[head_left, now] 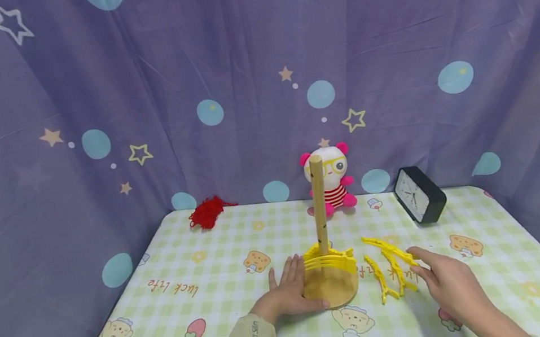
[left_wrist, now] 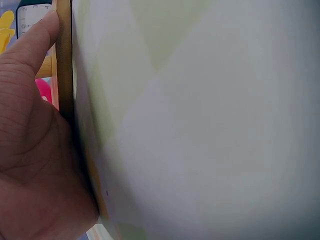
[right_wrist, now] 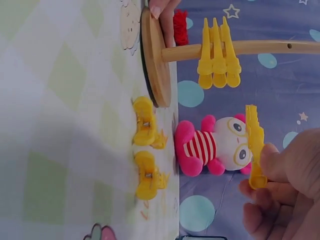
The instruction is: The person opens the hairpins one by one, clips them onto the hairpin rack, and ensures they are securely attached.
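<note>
A wooden stand has a round base and an upright pole. Three yellow hair clips are clamped side by side on the pole, above the base. With fingers straight, my left hand rests at the base's left side; its thumb presses the base's edge in the left wrist view. My right hand pinches another yellow hair clip near its wide end, its narrow tip pointing toward the pole. Two more clips, one nearer the stand and one farther right, lie between the stand and my right hand.
Behind the stand sits a pink and white plush toy in a striped top. A black clock stands at the back right, a red yarn bundle at the back left. A patterned cloth covers the table, with a purple curtain behind.
</note>
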The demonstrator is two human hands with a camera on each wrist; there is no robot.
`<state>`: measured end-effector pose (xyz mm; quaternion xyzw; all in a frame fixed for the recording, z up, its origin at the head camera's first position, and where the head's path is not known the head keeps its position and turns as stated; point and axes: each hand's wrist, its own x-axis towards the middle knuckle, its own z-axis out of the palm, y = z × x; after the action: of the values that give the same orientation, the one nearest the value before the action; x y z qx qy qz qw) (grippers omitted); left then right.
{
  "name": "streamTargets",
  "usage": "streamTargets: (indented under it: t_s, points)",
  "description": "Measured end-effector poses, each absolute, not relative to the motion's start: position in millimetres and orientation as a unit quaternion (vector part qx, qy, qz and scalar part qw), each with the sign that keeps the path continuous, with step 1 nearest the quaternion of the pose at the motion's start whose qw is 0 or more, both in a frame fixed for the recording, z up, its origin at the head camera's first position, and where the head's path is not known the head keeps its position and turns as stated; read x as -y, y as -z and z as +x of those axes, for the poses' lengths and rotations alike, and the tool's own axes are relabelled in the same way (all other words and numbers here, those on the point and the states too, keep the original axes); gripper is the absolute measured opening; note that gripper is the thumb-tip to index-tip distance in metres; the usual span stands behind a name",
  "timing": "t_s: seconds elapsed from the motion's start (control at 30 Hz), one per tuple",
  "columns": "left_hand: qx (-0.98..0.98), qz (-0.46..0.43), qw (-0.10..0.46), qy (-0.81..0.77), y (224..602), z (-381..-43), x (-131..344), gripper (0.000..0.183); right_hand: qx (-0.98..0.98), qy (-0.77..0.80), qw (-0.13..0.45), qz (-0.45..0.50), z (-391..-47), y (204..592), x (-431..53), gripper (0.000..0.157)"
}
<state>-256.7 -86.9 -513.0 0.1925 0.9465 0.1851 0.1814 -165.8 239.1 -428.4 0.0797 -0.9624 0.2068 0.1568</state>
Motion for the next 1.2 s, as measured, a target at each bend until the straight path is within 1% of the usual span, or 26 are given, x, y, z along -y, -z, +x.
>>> streamTargets:
  t_s: [0.13,0.4,0.57,0.87,1.2]
  points:
    - [-0.947,0.193,0.184,-0.18,513,-258,87,0.13,0.951,-0.222,0.193,0.094,-169,425,-234,0.034]
    - [-0.945,0.192,0.188,-0.185,511,-256,88,0.13,0.932,-0.237,0.238,0.136,-180,418,-213,0.032]
    - [-0.945,0.193,0.188,-0.187,510,-255,88,0.13,0.928,-0.227,0.244,0.167,-191,418,-196,0.031]
    - [-0.944,0.197,0.186,-0.188,511,-256,87,0.13,0.931,-0.201,0.235,0.194,-205,417,-168,0.03]
    - [-0.946,0.194,0.184,-0.182,513,-258,87,0.13,0.943,-0.152,0.229,0.187,-213,416,-151,0.029]
